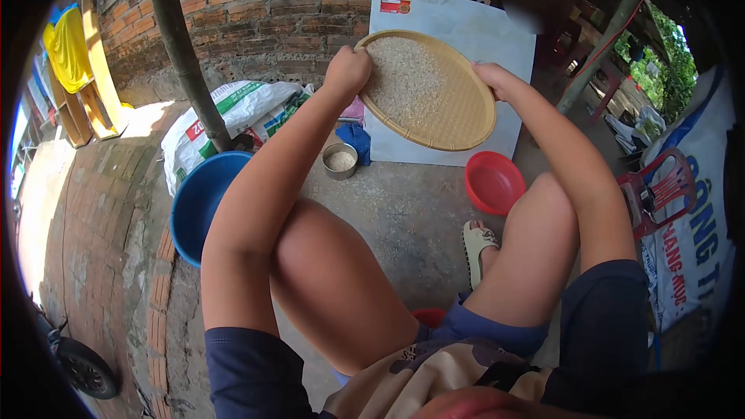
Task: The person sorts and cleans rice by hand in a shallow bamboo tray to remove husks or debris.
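Note:
A round woven bamboo winnowing tray (472, 112) is held up in front of me, tilted, above a white board. White rice grains (407, 77) spread over its left and middle part. My left hand (348, 71) is closed on the tray's left rim. On the right rim my right hand (497, 80) grips with the thumb on top; its other fingers are partly hidden. Below the tray stand a small metal tin (340, 161) with grains in it and a red plastic basin (494, 183).
The white board (446, 15) lies by a brick wall (310, 0). A blue basin (203, 206) and printed sacks (233, 112) sit at the left, beside a wooden post (180, 46). A red plastic chair (660, 190) stands at the right. Scattered grains dot the concrete floor (388, 217).

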A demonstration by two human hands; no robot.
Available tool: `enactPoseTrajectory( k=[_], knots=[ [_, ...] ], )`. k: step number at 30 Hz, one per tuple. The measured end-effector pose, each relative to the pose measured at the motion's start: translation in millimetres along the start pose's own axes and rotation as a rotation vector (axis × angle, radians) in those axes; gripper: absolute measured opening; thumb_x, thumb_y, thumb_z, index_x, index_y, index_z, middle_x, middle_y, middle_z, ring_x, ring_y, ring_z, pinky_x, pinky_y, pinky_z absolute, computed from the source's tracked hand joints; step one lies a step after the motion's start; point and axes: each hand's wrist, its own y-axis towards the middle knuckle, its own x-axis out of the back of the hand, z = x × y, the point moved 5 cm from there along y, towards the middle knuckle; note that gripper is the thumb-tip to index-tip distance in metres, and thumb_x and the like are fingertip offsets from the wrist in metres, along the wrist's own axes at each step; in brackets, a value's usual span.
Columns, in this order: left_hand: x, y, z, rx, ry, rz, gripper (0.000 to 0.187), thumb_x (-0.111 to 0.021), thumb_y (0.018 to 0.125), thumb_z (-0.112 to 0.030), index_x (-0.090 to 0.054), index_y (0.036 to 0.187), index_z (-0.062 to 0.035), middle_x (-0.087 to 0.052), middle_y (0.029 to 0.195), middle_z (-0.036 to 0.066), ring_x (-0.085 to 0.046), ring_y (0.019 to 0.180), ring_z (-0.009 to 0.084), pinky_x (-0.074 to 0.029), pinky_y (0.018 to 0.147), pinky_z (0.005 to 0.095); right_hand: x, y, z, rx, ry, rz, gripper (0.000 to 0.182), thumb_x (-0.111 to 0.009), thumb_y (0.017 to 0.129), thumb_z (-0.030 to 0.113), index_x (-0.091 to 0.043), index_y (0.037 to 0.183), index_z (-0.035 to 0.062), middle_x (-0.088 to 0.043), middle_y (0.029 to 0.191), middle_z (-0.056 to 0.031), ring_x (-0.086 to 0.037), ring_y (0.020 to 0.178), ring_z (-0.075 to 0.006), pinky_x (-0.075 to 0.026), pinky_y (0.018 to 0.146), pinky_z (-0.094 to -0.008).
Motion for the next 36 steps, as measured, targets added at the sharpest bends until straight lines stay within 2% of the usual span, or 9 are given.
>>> enactPoseTrajectory(
  k=[3,5,8,12,17,22,25,31,36],
  knots=[
    [-10,2,-6,-0.061,0.025,0.01,0.045,-0.041,0.089,-0.031,-0.056,0.103,0.0095,-0.059,0.102,0.031,-0.056,0.101,0.0427,-0.043,0.089,0.0435,20,6,-4,0.021,0.028,-0.141,0.042,-0.037,0.098,0.034,-0.056,0.107,-0.0025,-0.063,0.1,-0.0129,-0.062,0.088,-0.0218,-0.05,0.078,-0.0365],
    [-17,4,6,-0.046,0.042,0.04,0.043,-0.042,0.089,-0.031,-0.056,0.101,0.0082,-0.059,0.101,0.031,-0.057,0.099,0.0428,-0.043,0.089,0.0442,27,8,-8,0.297,-0.51,-0.43,0.037,-0.038,0.097,0.03,-0.056,0.1,-0.0019,-0.062,0.091,-0.0119,-0.059,0.08,-0.0217,-0.046,0.074,-0.0354],
    [-21,-12,2,-0.085,0.222,0.094,0.042,-0.043,0.091,-0.032,-0.055,0.106,0.0056,-0.061,0.1,0.022,-0.06,0.094,0.0338,-0.044,0.083,0.0398,-2,-5,-72,0.271,-0.415,-0.467,0.031,-0.041,0.095,0.029,-0.056,0.101,0.0022,-0.058,0.085,-0.0173,-0.06,0.082,-0.0259,-0.044,0.075,-0.0398],
    [-16,-28,23,0.038,0.22,0.3,0.041,-0.046,0.091,-0.032,-0.054,0.11,0.0033,-0.061,0.101,0.02,-0.059,0.096,0.03,-0.044,0.083,0.0379,-64,2,-175,0.215,0.312,-0.268,0.031,-0.042,0.096,0.025,-0.057,0.093,-0.0016,-0.06,0.082,-0.0102,-0.053,0.072,-0.0186,-0.043,0.07,-0.0339],
    [9,-45,105,0.314,0.111,0.379,0.044,-0.043,0.095,-0.033,-0.046,0.127,-0.0031,-0.057,0.114,0.013,-0.056,0.1,0.0215,-0.044,0.088,0.0352,-116,-45,-152,0.088,0.778,-0.032,0.03,-0.044,0.096,0.02,-0.059,0.105,-0.0037,-0.064,0.098,-0.0097,-0.061,0.084,-0.0156,-0.048,0.076,-0.0285],
    [37,-96,158,0.724,0.095,0.415,0.04,-0.045,0.094,-0.031,-0.043,0.129,-0.0119,-0.054,0.116,0.01,-0.057,0.099,0.0215,-0.05,0.078,0.0421,-156,-33,-161,0.069,0.919,0.202,0.031,-0.048,0.094,0.02,-0.058,0.11,-0.0048,-0.064,0.1,-0.0106,-0.062,0.089,-0.0162,-0.049,0.078,-0.0285],
    [43,-137,180,1.003,0.12,0.477,0.027,-0.047,0.093,-0.025,-0.05,0.116,-0.011,-0.056,0.105,0.008,-0.06,0.087,0.0211,-0.053,0.067,0.0429,-188,-11,-183,0.054,0.949,0.314,0.031,-0.05,0.094,0.02,-0.058,0.11,-0.0048,-0.064,0.099,-0.0096,-0.062,0.088,-0.0154,-0.049,0.077,-0.0277],
    [41,-146,176,1.023,0.19,0.523,0.029,-0.048,0.092,-0.018,-0.045,0.119,-0.0085,-0.058,0.099,0.011,-0.064,0.079,0.0233,-0.058,0.064,0.0409,-220,4,-242,-0.121,0.895,0.411,0.032,-0.053,0.092,0.022,-0.059,0.111,-0.0026,-0.064,0.097,-0.0078,-0.06,0.084,-0.0122,-0.048,0.074,-0.0253],
    [-1,-151,229,1.044,0.16,0.613,0.028,-0.048,0.092,-0.017,-0.045,0.118,-0.0062,-0.058,0.1,0.012,-0.065,0.079,0.0235,-0.059,0.061,0.0388,-221,38,-286,0.003,0.572,0.214,0.031,-0.052,0.092,0.024,-0.062,0.107,-0.0007,-0.066,0.092,-0.0082,-0.062,0.079,-0.017,-0.048,0.07,-0.0313]
  ],
)
